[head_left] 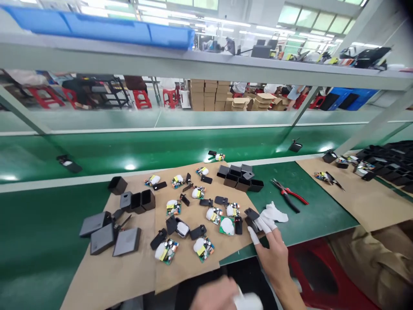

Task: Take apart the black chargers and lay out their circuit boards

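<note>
My right hand [274, 254], with white finger cots on several fingers, has its thumb and fingers around a black plastic case [252, 215] at the right edge of the brown paper. A crumpled white glove or cloth [274, 212] lies just beyond those fingers. At the bottom edge, my left hand [214, 296] is smeared by motion, with white covering at its fingertips; whether it holds anything is unclear. Circuit boards with white blobs, such as this near one [204, 249], lie left of my right hand beside small black covers [198, 232].
Grey-black housings [102, 238] sit at the left, and open black boxes [242, 183] stand at the back. Red-handled pliers [287, 196] lie on the green bench [267, 170]. At right are another paper sheet [322, 198], stacked black cases [387, 165] and a person's sleeve [371, 258].
</note>
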A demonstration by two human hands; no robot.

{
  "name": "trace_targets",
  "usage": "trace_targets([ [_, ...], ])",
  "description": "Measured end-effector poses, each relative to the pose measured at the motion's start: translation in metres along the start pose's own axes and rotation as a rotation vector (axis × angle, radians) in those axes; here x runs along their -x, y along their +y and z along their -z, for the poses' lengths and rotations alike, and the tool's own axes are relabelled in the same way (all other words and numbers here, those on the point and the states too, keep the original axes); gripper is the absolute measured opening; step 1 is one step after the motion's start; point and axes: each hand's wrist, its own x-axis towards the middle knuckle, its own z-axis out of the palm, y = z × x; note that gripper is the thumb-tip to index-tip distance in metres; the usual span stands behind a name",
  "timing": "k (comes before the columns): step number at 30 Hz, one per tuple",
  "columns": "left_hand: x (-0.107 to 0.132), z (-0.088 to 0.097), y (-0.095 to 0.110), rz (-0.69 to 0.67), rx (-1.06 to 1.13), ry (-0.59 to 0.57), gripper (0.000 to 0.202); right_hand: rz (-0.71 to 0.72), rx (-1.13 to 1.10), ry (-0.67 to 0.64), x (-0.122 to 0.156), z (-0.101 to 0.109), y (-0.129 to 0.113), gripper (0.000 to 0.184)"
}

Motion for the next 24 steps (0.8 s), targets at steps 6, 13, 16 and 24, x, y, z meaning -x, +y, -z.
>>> trace_targets([
  [6,-0.191,0.028,0.127,-0.333,-0.779,0.139,0.026,0.036,-0.036,0.006,-0.004,0.0,0.002,0.029],
  [13,-0.366,0.003,0.128,-0.153,-1.121,0.213,0.037,0.057,-0.054,0.208,-0.004,-0.009,0.003,0.045],
  [16,-0.391,-0.004,0.12,-0.15,-1.171,0.227,0.038,0.098,-0.094,0.24,-0.004,-0.014,0.006,0.041],
  [24,-0.412,0.008,0.147,-0.261,-0.995,0.225,0.023,0.177,-0.038,0.321,-0.025,-0.022,0.013,0.043],
])
